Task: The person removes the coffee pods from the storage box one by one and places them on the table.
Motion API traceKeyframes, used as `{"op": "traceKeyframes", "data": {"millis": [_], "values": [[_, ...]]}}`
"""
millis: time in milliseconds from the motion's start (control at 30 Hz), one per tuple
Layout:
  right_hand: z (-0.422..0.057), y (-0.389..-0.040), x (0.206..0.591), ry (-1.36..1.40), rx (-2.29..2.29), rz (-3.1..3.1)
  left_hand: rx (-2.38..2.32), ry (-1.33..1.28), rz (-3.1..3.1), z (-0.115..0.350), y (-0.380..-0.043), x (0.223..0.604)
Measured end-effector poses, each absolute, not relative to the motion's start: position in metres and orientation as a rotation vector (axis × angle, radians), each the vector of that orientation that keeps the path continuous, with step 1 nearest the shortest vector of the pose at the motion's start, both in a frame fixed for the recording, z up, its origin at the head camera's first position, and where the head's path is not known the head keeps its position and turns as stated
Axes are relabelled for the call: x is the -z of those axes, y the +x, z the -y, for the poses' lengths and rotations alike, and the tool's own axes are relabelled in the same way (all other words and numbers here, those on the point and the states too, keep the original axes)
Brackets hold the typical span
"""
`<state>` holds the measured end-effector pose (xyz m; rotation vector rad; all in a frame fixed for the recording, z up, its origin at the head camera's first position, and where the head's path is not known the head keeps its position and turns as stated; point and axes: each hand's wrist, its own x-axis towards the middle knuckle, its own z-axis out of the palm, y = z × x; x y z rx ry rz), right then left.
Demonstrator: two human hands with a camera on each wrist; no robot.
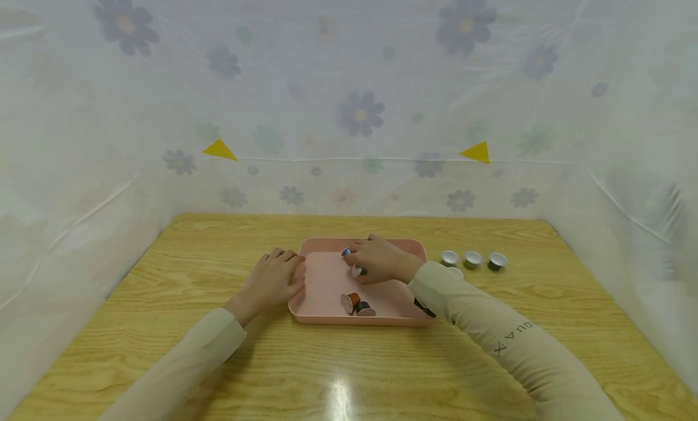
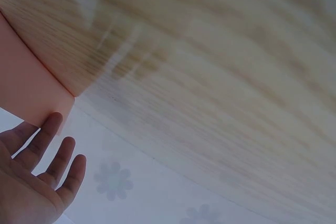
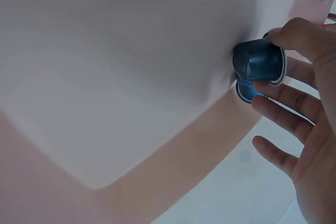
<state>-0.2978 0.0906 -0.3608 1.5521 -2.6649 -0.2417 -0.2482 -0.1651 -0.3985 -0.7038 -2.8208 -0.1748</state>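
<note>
My right hand point(image 1: 382, 260) reaches over the pink tray point(image 1: 322, 281) and pinches a dark teal coffee capsule point(image 3: 260, 60) between thumb and fingers. A blue coffee capsule point(image 3: 249, 92) sits right beside it, close to the lower fingers; in the head view this blue one point(image 1: 346, 252) shows past the fingertips. Nearer the tray's front lie an orange-brown capsule point(image 1: 350, 302) and a black capsule point(image 1: 365, 309), side by side. At the tray's left rim rests my left hand point(image 1: 275, 278), its fingers loosely extended and one fingertip against the pink wall point(image 2: 31, 93).
Several capsules, white lids up, stand on the wooden table point(image 1: 349, 366) right of the tray, among them a dark one point(image 1: 497, 261) and another point(image 1: 472, 259). Flower-patterned white sheeting point(image 1: 294, 106) encloses the table at the back and sides.
</note>
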Motion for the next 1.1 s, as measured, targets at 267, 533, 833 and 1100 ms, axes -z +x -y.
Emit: {"op": "traceKeyframes", "data": {"millis": [267,533,833,1100], "values": [[-0.094,-0.296,0.357,1.558,0.164,2.694,0.171,-0.709,2.822,0.164,-0.247,0.398],[-0.098,-0.296,0.352,1.485,0.170,2.756,0.177,-0.710,2.821,0.165,-0.247,0.398],[-0.109,-0.298,0.346,1.449,0.187,2.743,0.179,-0.712,2.822,0.165,-0.248,0.398],[-0.119,-0.299,0.344,1.419,0.158,2.687,0.164,-0.713,2.812,0.165,-0.248,0.398]]}}
